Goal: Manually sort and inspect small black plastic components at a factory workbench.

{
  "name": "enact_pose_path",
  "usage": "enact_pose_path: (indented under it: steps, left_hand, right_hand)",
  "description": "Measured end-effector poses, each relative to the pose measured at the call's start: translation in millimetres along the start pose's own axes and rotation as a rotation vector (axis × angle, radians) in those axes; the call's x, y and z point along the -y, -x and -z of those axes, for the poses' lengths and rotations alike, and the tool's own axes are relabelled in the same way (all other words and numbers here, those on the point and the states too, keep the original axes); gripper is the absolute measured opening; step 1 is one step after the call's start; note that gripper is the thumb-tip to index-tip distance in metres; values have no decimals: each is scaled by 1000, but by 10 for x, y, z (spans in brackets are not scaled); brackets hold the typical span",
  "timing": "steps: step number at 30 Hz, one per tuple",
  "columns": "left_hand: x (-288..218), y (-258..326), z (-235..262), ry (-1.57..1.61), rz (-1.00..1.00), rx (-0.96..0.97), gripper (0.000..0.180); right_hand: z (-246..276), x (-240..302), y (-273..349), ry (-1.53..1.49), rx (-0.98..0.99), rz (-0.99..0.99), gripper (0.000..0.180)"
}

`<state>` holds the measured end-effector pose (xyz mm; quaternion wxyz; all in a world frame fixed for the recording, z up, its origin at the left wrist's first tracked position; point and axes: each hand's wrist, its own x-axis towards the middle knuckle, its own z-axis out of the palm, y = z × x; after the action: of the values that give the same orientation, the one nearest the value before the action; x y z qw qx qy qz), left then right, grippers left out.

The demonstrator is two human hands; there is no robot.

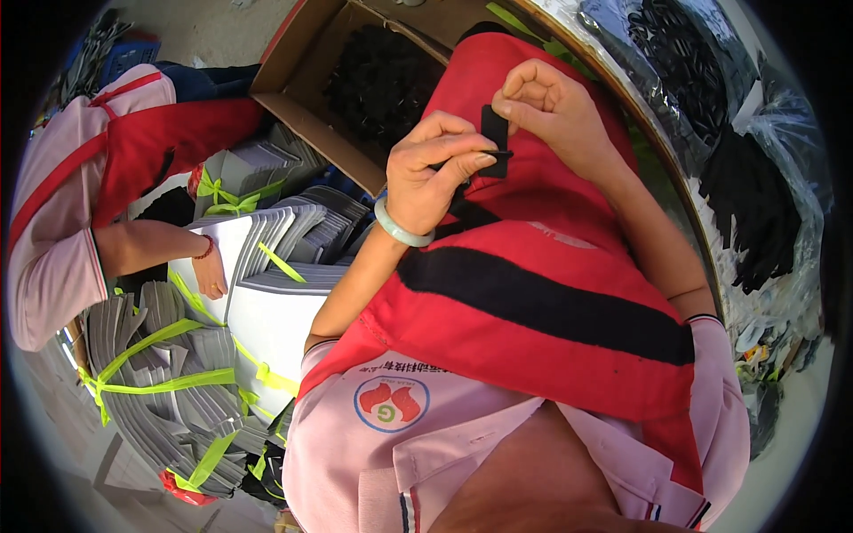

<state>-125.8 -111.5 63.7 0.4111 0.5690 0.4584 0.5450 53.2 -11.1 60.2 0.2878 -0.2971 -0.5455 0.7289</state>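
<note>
My left hand, with a pale green bangle on the wrist, pinches the lower end of a small flat black piece between thumb and fingers. My right hand grips the top of the same black piece with its fingertips. Both hands meet above my lap, over a red apron with a wide black stripe. Only part of the black piece shows between the fingers.
An open cardboard box of dark pieces sits ahead on the left. Bundles of grey and white flat sheets tied with lime straps lie at left, where another person's hand rests. Clear bags of black parts are at right.
</note>
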Motion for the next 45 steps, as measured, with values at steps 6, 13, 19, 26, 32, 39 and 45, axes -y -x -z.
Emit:
enact_pose_path:
  steps: [6,13,19,26,32,39,45]
  left_hand:
    - [11,10,471,-213,43,-490,13]
    - [524,150,777,78,196,-650,12]
    - [782,77,181,215,259,-514,18]
    - [788,136,198,923,772,-194,41]
    - [715,263,197,742,649,-63,23]
    - [663,70,-26,279,537,219,19]
    - [654,1,-250,432,559,220,27]
  right_hand:
    - [-361,-238,-567,142,-30,129,27]
    - [-521,-409,-430,298,174,-118,26]
    - [-634,-368,-332,364,195,-161,8]
    - [-264,-394,-302,446,207,-217,12]
    - [-208,-149,-256,565,244,-205,13]
    - [-75,110,11,704,260,-248,11]
    - [1867,659,985,1268,-712,333,28]
